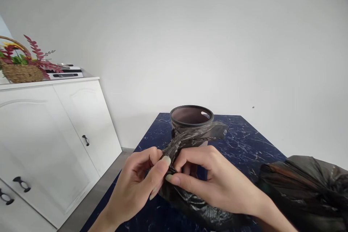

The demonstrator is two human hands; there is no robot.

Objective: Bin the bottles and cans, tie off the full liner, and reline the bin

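A thin black plastic bag (187, 136) is gathered between my two hands, above the near part of the table. My left hand (138, 181) pinches the bunched plastic, its thumb pressed on the fold. Close beside it, my right hand (206, 179) grips the same bag between thumb and curled fingers. One loose end stretches away to the upper right, in front of a round bin (191, 123) with a dark rim and a cut-out handle hole. More crumpled plastic hangs below my right hand. My fingers partly hide the gathered spot.
The bin stands on a dark blue marbled table (233, 134). At the right lies a filled black bag (307, 192). A white cabinet (54, 127) stands to the left, carrying a wicker flower basket (23, 72) and a white device (66, 74). A pale wall (206, 43) rises behind.
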